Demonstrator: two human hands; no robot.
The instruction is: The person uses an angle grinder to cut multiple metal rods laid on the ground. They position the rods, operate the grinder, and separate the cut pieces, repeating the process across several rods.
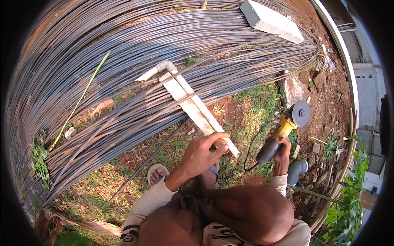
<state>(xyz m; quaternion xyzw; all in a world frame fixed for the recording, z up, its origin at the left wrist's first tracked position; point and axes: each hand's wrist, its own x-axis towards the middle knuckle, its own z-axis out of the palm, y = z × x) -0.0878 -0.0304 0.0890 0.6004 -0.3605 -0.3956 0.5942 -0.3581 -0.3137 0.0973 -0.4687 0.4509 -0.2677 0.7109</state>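
Elbowed PVC pipe (200,106) lies across the rebar (127,141), left hand (197,155) is by its near end, thumb and forefinger a bit apart, and further right the angle grinder (283,128) has the right hand's (282,151) fingers wrapped round it.

Angle grinder (283,128): one. Cutting disc (301,113): one. Hands (199,153): two. White elbowed pipe (204,110): one. Pale board (195,115): one. White block (271,21): one. Grey pipe elbow (296,171): one.

Off the rebar bundle's (135,45) near edge, the right hand (282,151) grips a yellow angle grinder (283,128), the left hand (200,154) beside a whitish pipe (211,120).
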